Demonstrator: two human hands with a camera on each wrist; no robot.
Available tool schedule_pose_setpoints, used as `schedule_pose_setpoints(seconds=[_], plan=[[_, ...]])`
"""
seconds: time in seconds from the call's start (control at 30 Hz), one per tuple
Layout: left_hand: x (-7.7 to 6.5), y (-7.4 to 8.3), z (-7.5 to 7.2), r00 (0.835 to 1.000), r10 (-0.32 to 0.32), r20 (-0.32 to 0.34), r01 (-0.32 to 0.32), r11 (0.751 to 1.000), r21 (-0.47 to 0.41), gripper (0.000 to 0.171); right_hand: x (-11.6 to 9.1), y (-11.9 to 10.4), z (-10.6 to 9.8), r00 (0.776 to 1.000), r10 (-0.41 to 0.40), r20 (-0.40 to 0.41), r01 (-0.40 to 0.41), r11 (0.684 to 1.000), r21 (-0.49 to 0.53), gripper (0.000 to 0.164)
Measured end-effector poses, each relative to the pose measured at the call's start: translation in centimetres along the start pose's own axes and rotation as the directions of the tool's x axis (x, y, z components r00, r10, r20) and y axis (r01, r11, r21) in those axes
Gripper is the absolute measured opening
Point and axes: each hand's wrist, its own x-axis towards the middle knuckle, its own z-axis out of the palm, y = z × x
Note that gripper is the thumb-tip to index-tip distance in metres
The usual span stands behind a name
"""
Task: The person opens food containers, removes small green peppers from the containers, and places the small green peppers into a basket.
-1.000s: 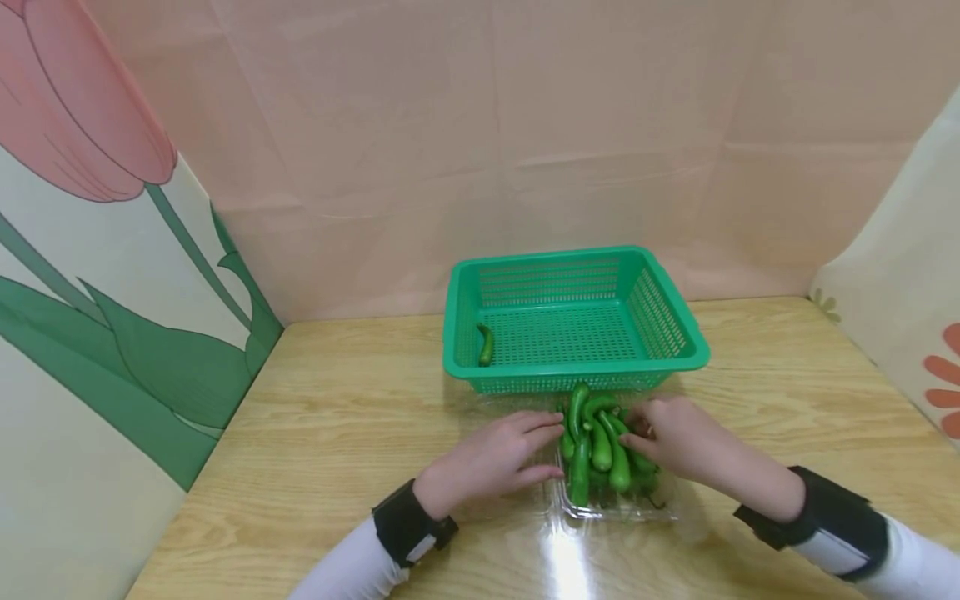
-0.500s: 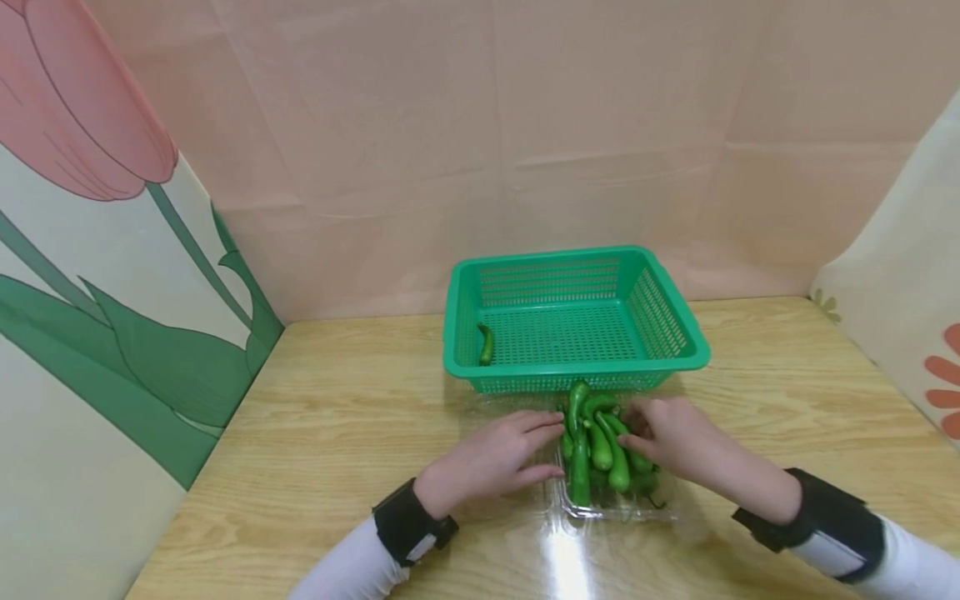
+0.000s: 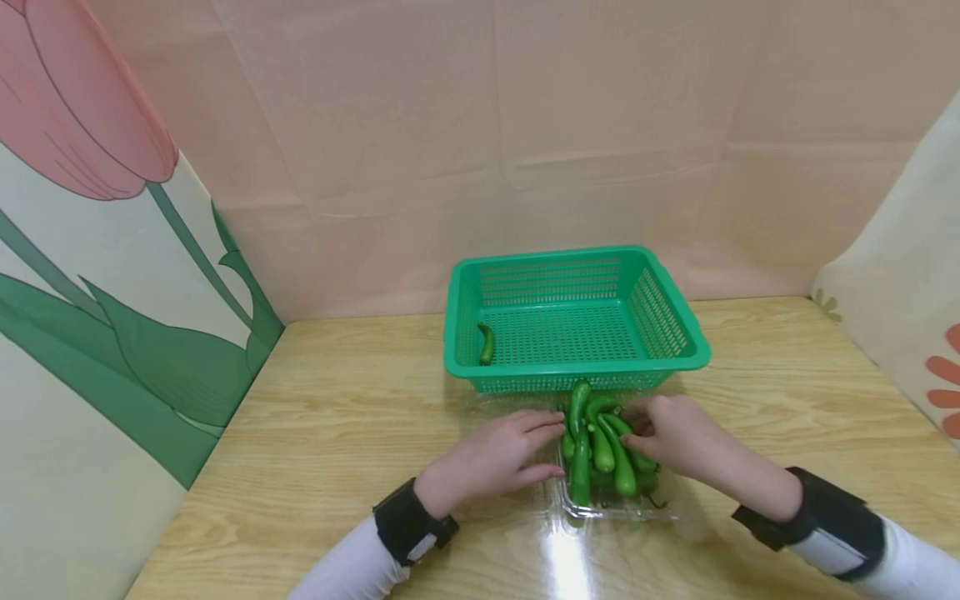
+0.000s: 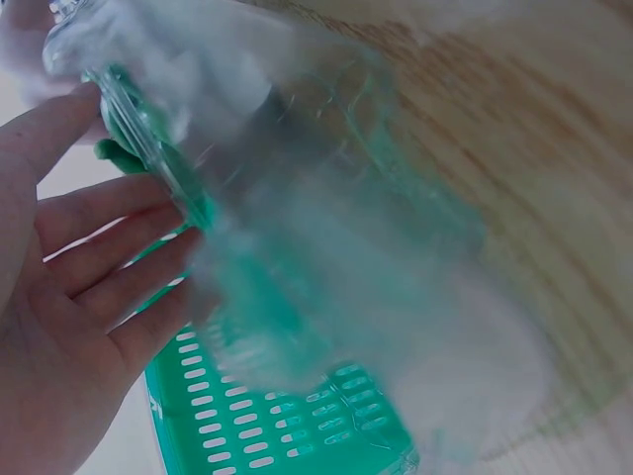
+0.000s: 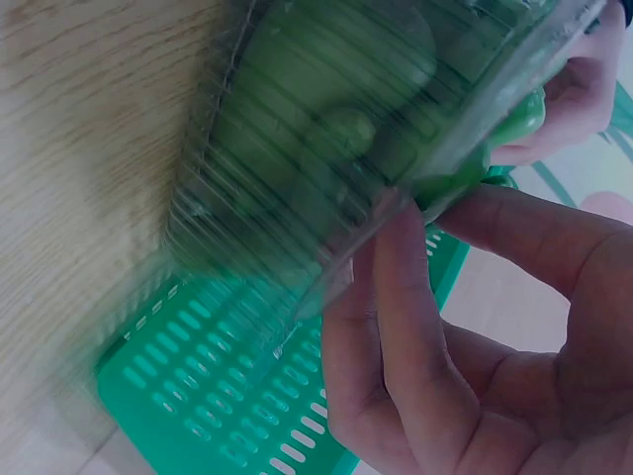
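Note:
A clear plastic box [image 3: 615, 512] holds a heap of curved green chili peppers [image 3: 622, 458] on the table. My left hand [image 3: 495, 454] lies at the box's left side with fairly straight fingers. In the left wrist view those fingers [image 4: 119, 223] touch the clear wall and grip nothing. On the right side, my right hand [image 3: 667, 433] has its fingers curled into the heap. Its thumb and fingers seem to pinch a green chili pepper [image 5: 457, 183] at the box's rim, though the fingertips are partly hidden.
Just behind the box stands a green slotted plastic basket [image 3: 576, 367], with one chili pepper [image 3: 487, 344] at its left end. A pink cloth backdrop [image 3: 480, 167] rises behind the wooden table [image 3: 337, 400]. Patterned sheets flank both sides.
Some peppers in the heap have shifted slightly, one moving a little right and toward me. Both hands stay at nearly the same places.

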Motion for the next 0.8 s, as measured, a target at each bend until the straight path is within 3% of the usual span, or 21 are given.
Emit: schedule_pose_setpoints(seconds=[0.8], plan=[[0.0, 0.0, 0.0, 1.0, 0.001, -0.011, -0.001, 1.0, 0.001, 0.06, -1.0, 0.3, -1.7, 0.998, 0.057, -0.003, -0.057, 0.998, 0.003, 0.022]])
